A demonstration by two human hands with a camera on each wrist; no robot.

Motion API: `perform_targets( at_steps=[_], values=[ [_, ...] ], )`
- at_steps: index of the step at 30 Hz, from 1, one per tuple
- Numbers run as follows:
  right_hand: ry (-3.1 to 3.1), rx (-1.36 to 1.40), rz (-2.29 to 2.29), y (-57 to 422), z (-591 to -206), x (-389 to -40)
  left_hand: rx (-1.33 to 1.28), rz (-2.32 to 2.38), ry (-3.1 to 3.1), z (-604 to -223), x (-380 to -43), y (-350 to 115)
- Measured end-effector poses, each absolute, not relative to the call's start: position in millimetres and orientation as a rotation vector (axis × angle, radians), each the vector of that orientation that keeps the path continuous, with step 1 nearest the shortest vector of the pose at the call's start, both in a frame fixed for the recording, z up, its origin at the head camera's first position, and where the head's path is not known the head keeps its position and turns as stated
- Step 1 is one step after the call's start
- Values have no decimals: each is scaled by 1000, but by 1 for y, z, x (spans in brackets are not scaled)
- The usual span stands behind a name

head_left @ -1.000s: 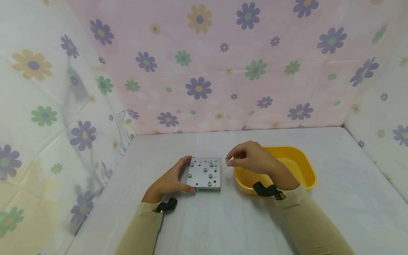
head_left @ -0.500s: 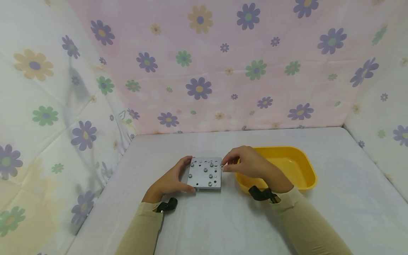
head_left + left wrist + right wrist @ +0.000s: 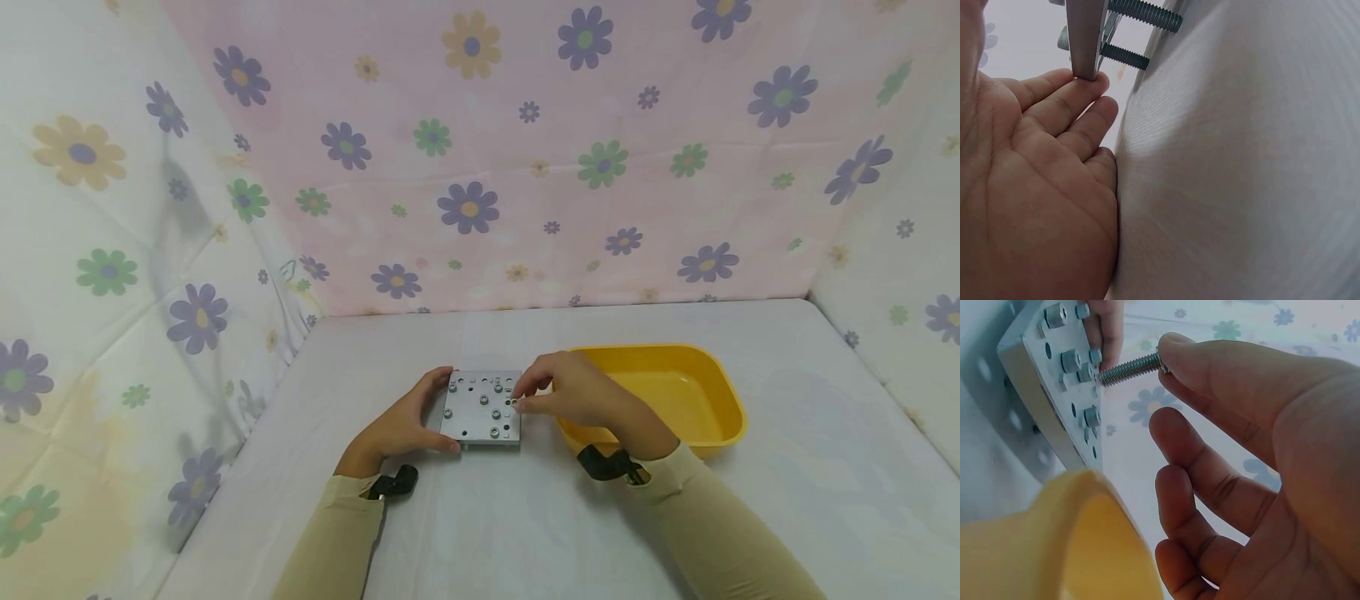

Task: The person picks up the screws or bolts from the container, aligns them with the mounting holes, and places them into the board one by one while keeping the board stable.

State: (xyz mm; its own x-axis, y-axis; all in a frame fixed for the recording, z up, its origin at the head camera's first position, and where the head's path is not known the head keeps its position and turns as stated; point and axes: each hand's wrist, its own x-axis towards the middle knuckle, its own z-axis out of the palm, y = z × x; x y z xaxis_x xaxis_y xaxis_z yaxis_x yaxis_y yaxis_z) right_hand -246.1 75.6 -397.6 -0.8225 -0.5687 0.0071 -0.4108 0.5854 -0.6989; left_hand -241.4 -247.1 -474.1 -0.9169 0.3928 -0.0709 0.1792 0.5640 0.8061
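Observation:
A square silver metal plate (image 3: 467, 410) lies in front of me, dotted with holes and several socket-head bolts. My left hand (image 3: 397, 425) grips its left side, thumb at the front edge and fingers at the far edge. In the left wrist view, fingertips touch the plate's edge (image 3: 1086, 44), and threaded bolt shanks (image 3: 1125, 56) stick out from its underside. My right hand (image 3: 581, 390) pinches a bolt (image 3: 1132, 369) by its head between thumb and index finger. The bolt's threaded end points at the plate's right-side holes, overlapping its face in the right wrist view.
A yellow plastic tub (image 3: 678, 387) stands right of the plate, under and behind my right hand and forearm. White cloth covers the table (image 3: 510, 517). Flower-printed curtains (image 3: 525, 275) close in the back and both sides.
My right hand has moved left from the tub's edge to over the plate's right side, carrying the bolt. The left hand and the plate have stayed put.

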Motion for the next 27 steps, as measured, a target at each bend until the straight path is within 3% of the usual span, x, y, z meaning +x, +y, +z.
perform_targets(
  at_steps=[27],
  values=[
    [2601, -840, -1023, 59, -408, -242, 467, 1263, 2558, -476, -242, -248]
  ],
)
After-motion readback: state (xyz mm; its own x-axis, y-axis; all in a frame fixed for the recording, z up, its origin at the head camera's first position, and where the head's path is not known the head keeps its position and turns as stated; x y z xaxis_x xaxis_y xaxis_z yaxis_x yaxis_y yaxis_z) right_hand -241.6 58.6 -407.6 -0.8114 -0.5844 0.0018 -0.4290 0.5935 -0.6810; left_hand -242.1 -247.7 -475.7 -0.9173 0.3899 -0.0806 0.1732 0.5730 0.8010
